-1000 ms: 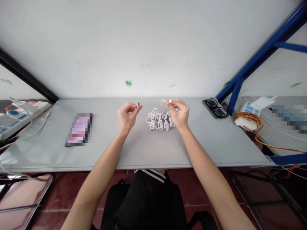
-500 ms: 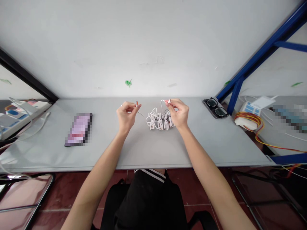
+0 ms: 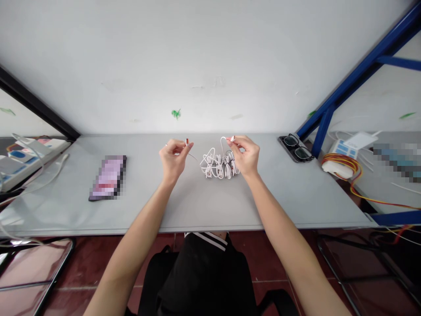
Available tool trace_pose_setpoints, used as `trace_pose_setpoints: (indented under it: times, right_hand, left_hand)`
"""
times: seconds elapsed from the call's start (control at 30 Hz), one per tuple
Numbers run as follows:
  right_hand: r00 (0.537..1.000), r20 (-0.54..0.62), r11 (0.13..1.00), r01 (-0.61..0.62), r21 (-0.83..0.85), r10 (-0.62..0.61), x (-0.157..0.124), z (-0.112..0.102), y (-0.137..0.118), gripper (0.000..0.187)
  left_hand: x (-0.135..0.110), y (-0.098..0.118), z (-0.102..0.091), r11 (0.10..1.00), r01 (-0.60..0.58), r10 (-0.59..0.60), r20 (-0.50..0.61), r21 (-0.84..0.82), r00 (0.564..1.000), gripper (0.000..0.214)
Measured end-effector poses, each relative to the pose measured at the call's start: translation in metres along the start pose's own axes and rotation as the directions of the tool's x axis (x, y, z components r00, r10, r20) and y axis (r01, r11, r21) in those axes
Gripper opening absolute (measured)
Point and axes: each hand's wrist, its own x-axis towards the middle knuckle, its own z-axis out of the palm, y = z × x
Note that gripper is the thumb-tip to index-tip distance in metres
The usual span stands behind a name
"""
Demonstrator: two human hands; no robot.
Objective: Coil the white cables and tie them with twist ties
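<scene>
Leftmost, a power strip (image 3: 19, 160) sits beyond the far-left edge, and a dark phone (image 3: 108, 177) lies flat on the grey surface (image 3: 197, 202). Next, the left hand (image 3: 173, 159) is raised just above the surface. Its fingers (image 3: 180, 149) are pinched closed on a small red-tipped plug (image 3: 187, 141). A thin strand seems to run from it to the bundle, though it is too fine to be sure.

Between the hands, toward the far middle of the surface, the white cable (image 3: 219, 164) rests in a tight zigzag bundle with dark ties across it. The right hand (image 3: 246, 157) touches the bundle's right side. Its fingers are closed on a white connector (image 3: 232, 138) at the end of a loop lifted off the heap. Both ends are thus free and held, while nearly all the length lies bundled and tied.

Farther right lie black glasses (image 3: 296, 149), then a white box with coloured wires (image 3: 340, 164).
</scene>
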Motion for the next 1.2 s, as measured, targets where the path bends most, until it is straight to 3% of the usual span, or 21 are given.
trace_pose_setpoints:
  times: [0.37, 0.67, 0.8, 0.9, 0.97, 1.03, 1.2]
  right_hand:
    - [1.000, -0.010, 1.000, -0.005, -0.019, 0.005, 0.001, 0.000, 0.001, 0.028]
    - [0.999, -0.030, 0.998, 0.046, 0.041, -0.045, 0.002, -0.001, 0.000, 0.019]
    - [0.998, -0.057, 1.000, 0.010, 0.029, -0.009, 0.002, -0.001, -0.001, 0.022]
    - [0.991, -0.050, 0.984, -0.114, 0.140, 0.122, 0.003, -0.004, 0.001, 0.023]
    - [0.970, -0.026, 0.945, -0.230, 0.233, 0.242, 0.005, -0.008, 0.004, 0.025]
    - [0.948, -0.013, 0.898, -0.296, 0.325, 0.317, 0.008, -0.014, 0.007, 0.027]
    - [0.926, 0.063, 0.749, -0.341, 0.568, 0.373, 0.018, -0.032, 0.014, 0.037]
  left_hand:
    - [0.000, 0.002, 0.000, 1.000, 0.006, -0.006, 0.003, 0.026, 1.000, 0.041]
    - [0.000, 0.001, 0.000, 1.000, 0.000, 0.000, 0.002, -0.007, 1.000, 0.041]
    - [0.000, 0.002, -0.001, 1.000, -0.027, 0.027, 0.004, -0.004, 1.000, 0.040]
    - [0.002, 0.003, -0.004, 0.997, -0.057, 0.060, -0.046, 0.046, 0.997, 0.038]
    - [0.005, 0.003, -0.008, 0.999, 0.003, -0.001, -0.076, 0.035, 0.997, 0.036]
    - [0.009, 0.004, -0.014, 0.990, 0.136, -0.137, -0.030, -0.034, 0.990, 0.036]
    - [0.022, 0.003, -0.030, 0.876, 0.371, -0.352, 0.118, -0.307, 0.929, 0.027]
